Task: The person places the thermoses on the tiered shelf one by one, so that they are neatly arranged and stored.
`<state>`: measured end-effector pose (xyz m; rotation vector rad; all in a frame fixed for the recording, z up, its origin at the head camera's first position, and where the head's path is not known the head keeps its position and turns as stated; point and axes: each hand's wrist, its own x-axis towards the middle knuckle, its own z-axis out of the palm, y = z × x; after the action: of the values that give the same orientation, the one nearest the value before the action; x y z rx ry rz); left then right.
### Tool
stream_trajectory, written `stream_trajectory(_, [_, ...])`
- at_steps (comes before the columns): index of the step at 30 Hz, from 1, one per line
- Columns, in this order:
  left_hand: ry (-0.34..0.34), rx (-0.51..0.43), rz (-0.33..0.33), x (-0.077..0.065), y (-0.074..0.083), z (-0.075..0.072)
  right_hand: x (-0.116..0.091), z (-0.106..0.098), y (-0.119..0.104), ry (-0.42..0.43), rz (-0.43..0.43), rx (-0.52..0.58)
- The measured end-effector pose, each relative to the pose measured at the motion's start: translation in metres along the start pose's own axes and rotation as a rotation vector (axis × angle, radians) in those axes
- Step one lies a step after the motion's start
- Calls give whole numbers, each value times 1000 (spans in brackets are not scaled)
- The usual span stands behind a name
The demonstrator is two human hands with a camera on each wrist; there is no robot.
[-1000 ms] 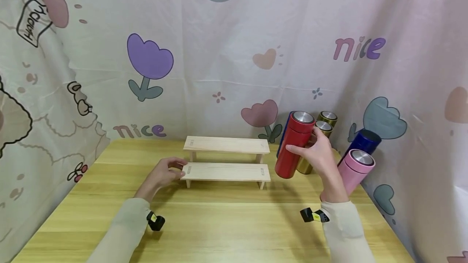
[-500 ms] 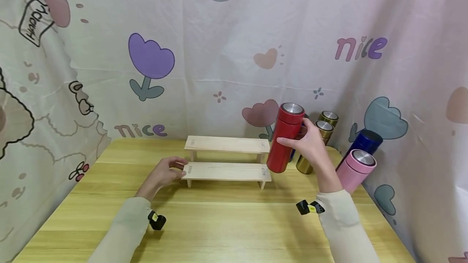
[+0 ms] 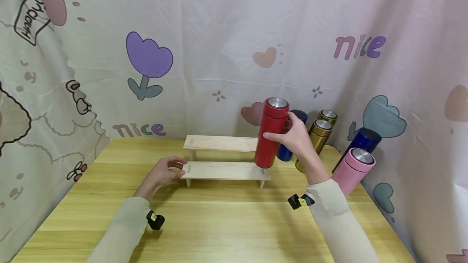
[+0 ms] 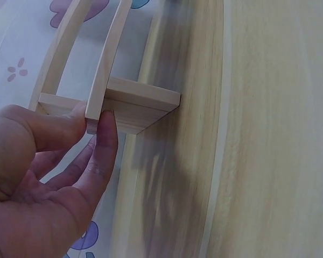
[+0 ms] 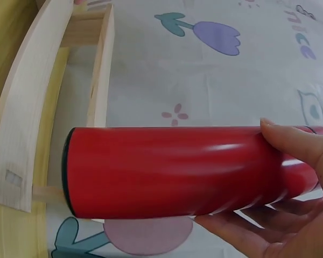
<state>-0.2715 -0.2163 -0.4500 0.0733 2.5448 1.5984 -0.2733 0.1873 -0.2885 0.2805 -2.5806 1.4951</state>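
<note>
A two-step wooden rack [image 3: 223, 170] stands on the table. My left hand [image 3: 166, 172] pinches the left end of its lower board between thumb and fingers, as the left wrist view [image 4: 99, 115] shows. My right hand [image 3: 295, 138] grips a red thermos flask [image 3: 271, 135] with a silver-topped lid, thumb on one side and fingers on the other. In the head view the flask covers the right end of the upper board. From the right wrist view, the flask's dark-rimmed base [image 5: 70, 173] is apart from the lower board [image 5: 21, 118].
Right of the rack stand a blue flask [image 3: 284, 152], two gold flasks [image 3: 319, 136], another blue flask [image 3: 365, 140] and a pink flask [image 3: 354, 171], partly behind my right arm. A printed curtain [image 3: 219, 52] rises behind the wooden table [image 3: 219, 226].
My right hand has carried the red flask leftward and slightly up, from beside the rack to above its right end. The blue flask behind it now shows more. My left hand stays put.
</note>
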Motion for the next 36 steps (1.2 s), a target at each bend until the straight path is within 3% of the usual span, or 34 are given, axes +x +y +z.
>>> stream_trajectory(6, [-8, 4, -16, -1, 2, -1, 10, 9, -4, -25, -11, 61])
stream_trajectory(15, [-11, 8, -21, -2, 1, -1, 18, 22, -17, -53, -48, 36])
stream_trajectory(36, [-32, 19, -19, 0, 3, -3, 37, 47, -44, -82, -97, 105])
